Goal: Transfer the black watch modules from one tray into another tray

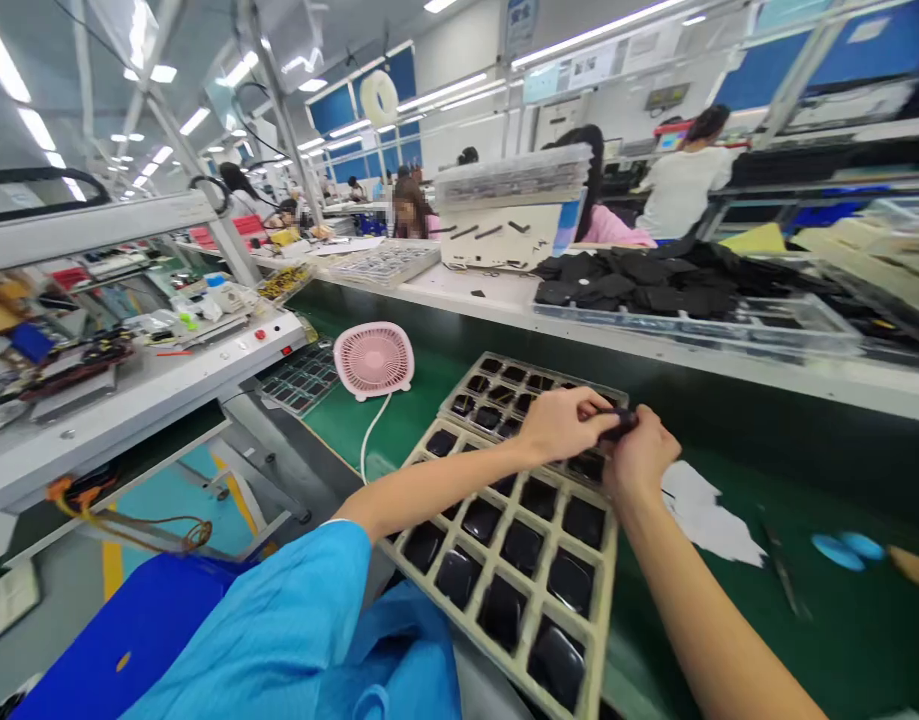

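Observation:
Both hands meet over the back right part of the trays. My left hand (568, 424) has its fingers closed on a small black part (619, 424). On the other side of that part, my right hand (643, 452) grips it too, fingers bent round it. Below the hands lies a cream tray (547, 547) with black glossy pieces in its compartments. A second tray (459, 390) with smaller-looking dark pieces sits behind it, partly covered by my left hand and forearm.
A pink fan (374, 361) stands left of the trays, its white cable running forward. White paper (710, 515), tweezers (781, 565) and blue discs (839, 550) lie at the right. A raised shelf (504, 303) holding black pieces (646, 280) runs behind.

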### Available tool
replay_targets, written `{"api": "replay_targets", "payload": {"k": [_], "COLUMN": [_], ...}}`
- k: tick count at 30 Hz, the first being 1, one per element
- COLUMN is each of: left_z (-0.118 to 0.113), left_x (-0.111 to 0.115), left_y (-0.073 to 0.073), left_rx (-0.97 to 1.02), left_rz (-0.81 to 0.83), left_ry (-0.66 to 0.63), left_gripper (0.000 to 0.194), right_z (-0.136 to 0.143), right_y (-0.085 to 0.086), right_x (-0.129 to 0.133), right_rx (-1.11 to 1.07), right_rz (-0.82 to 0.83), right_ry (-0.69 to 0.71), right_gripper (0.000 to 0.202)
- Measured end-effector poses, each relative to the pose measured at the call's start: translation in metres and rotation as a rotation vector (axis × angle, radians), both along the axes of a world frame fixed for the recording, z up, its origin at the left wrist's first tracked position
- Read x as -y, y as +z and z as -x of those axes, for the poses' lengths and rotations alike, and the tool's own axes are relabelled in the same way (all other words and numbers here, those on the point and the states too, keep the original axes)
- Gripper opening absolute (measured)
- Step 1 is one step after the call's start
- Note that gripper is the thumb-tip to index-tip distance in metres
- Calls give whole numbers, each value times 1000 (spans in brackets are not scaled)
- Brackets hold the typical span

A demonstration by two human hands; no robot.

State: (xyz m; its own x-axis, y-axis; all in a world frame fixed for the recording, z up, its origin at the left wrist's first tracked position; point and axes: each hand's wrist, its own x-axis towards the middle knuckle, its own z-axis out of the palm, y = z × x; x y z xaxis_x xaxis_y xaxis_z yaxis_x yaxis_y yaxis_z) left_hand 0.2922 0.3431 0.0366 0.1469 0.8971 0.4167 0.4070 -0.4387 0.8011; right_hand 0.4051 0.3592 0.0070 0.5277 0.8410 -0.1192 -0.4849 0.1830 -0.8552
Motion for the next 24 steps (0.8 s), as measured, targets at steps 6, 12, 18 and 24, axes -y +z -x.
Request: {"api": "replay_targets", "payload": {"k": [6,12,18,24], "left_z": [32,54,70,99], "left_x": [-21,-13,-4,-14], "left_y": [-13,-30,-17,-19], "left_rx": [-89,-565,-770,-1025], "left_rz": [45,155,-51,-1], "left_ry": [54,-88,42,-6], "left_gripper": [14,18,24,28], "right_z": [-25,-36,-39,-33], "right_y": [23,25,23,21], "right_x": [-3,-7,-9,-10], "right_rx": [-266,-250,-199,-52], "right_rz": [50,-52,-63,-32], "right_ry": [284,291,326,359], "right_gripper": [45,44,45,52]}}
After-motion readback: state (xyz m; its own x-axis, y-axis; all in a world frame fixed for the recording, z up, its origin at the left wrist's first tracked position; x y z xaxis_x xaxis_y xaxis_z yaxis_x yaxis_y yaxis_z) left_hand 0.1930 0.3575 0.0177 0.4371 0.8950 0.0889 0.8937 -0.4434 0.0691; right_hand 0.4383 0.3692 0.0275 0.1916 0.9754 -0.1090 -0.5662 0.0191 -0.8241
